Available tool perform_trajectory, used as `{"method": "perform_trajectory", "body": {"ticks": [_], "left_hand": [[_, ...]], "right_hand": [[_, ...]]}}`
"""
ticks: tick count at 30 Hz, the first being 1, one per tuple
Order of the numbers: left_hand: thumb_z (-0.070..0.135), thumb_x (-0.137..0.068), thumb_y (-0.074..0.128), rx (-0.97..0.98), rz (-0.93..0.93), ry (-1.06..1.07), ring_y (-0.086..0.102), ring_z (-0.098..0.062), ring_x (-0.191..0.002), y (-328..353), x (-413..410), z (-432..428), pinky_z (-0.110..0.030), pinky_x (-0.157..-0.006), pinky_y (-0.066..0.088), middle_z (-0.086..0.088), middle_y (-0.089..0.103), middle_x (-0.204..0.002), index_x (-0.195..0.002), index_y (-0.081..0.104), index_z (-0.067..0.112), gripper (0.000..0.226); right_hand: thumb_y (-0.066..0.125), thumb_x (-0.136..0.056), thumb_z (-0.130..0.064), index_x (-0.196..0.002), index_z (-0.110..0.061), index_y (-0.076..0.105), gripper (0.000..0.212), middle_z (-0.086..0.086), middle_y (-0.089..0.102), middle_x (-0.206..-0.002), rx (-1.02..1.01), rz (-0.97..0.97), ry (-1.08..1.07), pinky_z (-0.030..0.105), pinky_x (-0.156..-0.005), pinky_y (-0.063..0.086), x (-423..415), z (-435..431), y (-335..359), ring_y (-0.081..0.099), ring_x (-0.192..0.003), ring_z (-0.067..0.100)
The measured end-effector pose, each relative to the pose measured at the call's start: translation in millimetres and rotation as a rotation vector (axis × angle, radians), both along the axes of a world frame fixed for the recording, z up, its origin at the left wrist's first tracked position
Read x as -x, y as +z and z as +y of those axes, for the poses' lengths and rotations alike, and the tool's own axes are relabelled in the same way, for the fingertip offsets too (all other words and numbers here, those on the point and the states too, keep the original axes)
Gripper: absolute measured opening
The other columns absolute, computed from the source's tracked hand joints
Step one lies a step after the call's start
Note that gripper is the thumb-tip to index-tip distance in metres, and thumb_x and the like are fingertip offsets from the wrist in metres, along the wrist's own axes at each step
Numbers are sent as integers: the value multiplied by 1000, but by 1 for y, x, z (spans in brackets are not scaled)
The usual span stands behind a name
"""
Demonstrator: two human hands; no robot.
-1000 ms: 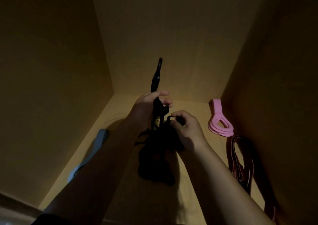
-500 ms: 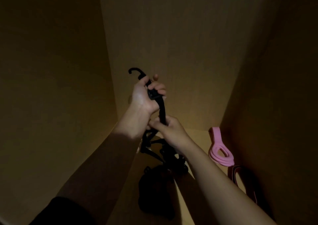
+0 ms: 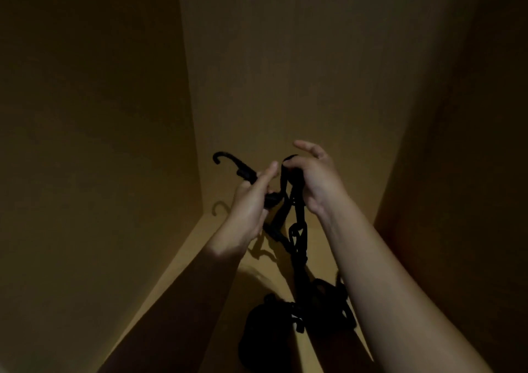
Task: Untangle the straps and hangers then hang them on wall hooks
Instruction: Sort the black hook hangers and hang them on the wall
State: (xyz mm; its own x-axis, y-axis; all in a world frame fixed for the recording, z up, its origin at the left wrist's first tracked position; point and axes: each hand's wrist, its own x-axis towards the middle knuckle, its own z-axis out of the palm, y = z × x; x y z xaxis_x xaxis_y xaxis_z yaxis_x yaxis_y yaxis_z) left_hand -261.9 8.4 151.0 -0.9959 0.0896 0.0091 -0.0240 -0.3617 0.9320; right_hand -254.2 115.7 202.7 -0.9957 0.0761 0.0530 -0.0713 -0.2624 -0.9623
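- We find the left hand (image 3: 251, 210) with its grip closed on the black hanger (image 3: 228, 162). The fingers wrap the stem, and the curved hook end projects up and to the left of the knuckles.
- The right hand (image 3: 314, 184) has its grip clamped on the top fold of the black strap (image 3: 297, 235), pinched between thumb and curled fingers. Its forefinger (image 3: 307, 146) stands out straight and touches nothing.
- The strap is flat and looped into chain-like links. A short run of it spans from one grip to the other.
- From the right grip the strap hangs down between the forearms to a dark bundle (image 3: 268, 332) low in the view. We cannot tell what the bundle is made of, because shadow hides it.
- The floor (image 3: 185, 264) is smooth, matt and yellow-tan.
- Plain walls (image 3: 285, 72) of the same tone close a narrow, dimly lit corner on three sides.
- The hook's shadow (image 3: 220, 207) falls low on the back wall, near the left corner.
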Motion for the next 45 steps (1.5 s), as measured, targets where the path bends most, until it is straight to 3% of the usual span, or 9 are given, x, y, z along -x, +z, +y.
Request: {"method": "perform_trajectory", "body": {"ticks": [5,9,14,23,27,31,36,40,45], "left_hand": [[18,-76,72,520,257,-41,64,-10,-90,20,-3,-5,-21,-76,50,4,68,-92,-99,65,23,25],[12,-78,68,399,128,-113,60,-16,-84,21,-2,-15,-29,-73,46,0,67,-83,-86,67,19,11],[6,-80,62,379,2,-313,54,-11,-71,21,-6,-30,-21,-56,46,1,57,-78,-93,61,14,15],[27,-81,65,486,-33,-142,60,-22,-90,21,0,-23,-30,-75,49,-11,62,-107,-118,56,9,42],[20,-86,61,312,-4,-51,60,-17,-86,20,-1,-19,-19,-57,51,-9,61,-103,-118,55,6,36],[14,-87,58,-160,-82,31,55,-21,-90,29,-3,-22,-26,-69,50,-10,55,-99,-111,52,8,25],[17,-88,57,-385,-127,108,53,-20,-84,30,-2,-32,-27,-67,49,-8,53,-95,-91,58,11,7],[24,-84,62,41,-190,164,53,-16,-87,3,-5,-42,-34,-86,46,-3,55,-94,-103,53,15,23],[26,-82,64,218,-54,-256,63,-5,-92,-16,-17,-31,-18,-76,47,10,73,-94,-101,61,24,19]], "right_hand": [[54,-82,5,-104,-20,62,34,11,59,-109,-265,95,132,31,-79,55,-1,-1,4,61,-98,24],[58,-83,-2,-111,-18,58,33,-2,53,-79,-444,195,79,13,-57,44,-6,4,-3,53,-72,9],[60,-84,-6,-115,-25,52,37,0,58,-87,-593,275,169,19,-70,45,-5,11,-13,58,-80,11],[53,-89,-8,-95,-27,58,20,-10,59,-92,-562,270,102,22,-83,45,7,14,-35,56,-92,8],[51,-92,-17,-83,-17,59,12,-3,54,-73,-606,170,19,15,-59,37,9,8,-65,50,-65,8],[53,-90,-14,-80,-13,56,10,-2,52,-69,-780,174,57,21,-54,36,13,7,-70,49,-61,11],[51,-88,-14,-91,-8,57,9,1,50,-69,-676,47,62,28,-59,37,12,1,-66,51,-66,18],[49,-91,-18,-80,-12,49,13,1,45,-65,-390,91,-82,31,-64,42,18,3,-26,46,-58,17],[49,-89,-11,-73,-16,48,17,1,48,-63,-240,129,-88,20,-47,40,24,-5,13,49,-47,11]]}}
